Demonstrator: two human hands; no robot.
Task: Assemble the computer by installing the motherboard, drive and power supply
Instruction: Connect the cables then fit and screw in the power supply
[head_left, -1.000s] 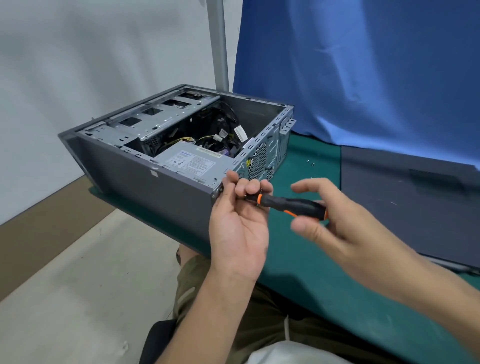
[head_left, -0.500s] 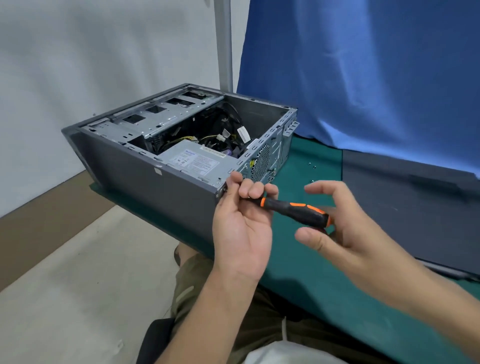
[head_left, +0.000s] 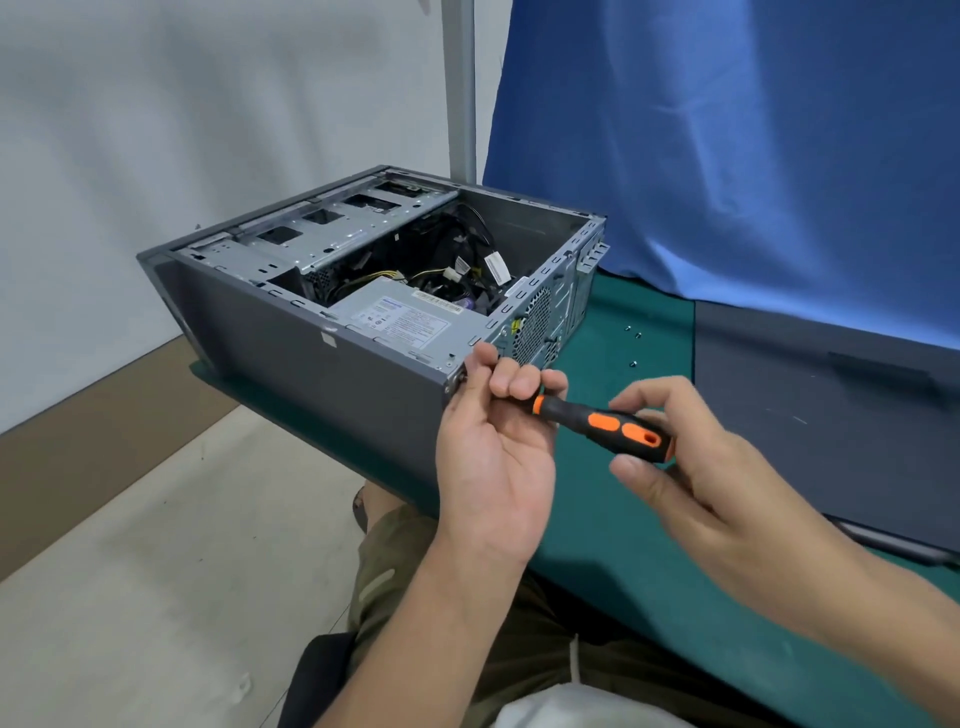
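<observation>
The open grey computer case (head_left: 311, 364) lies on its side at the near left corner of the green table (head_left: 623, 545). Inside it sit the power supply (head_left: 400, 322) with its white label, a silver drive cage (head_left: 332, 234) and black and yellow cables (head_left: 447, 260). My left hand (head_left: 493, 452) is at the case's near rear corner, its fingertips curled round the front of a black and orange screwdriver (head_left: 602, 426). My right hand (head_left: 691, 467) holds the screwdriver's handle between thumb and fingers. The tip is hidden behind my left fingers.
Three small screws (head_left: 631, 335) lie on the green mat to the right of the case. A dark grey side panel (head_left: 831, 415) lies flat on the table's right part. A blue curtain (head_left: 727, 156) hangs behind. The case overhangs the table's left edge above the floor.
The view has shifted slightly. My right hand's fingers have closed in on the screwdriver handle and turned it. My left hand stays at the case corner.
</observation>
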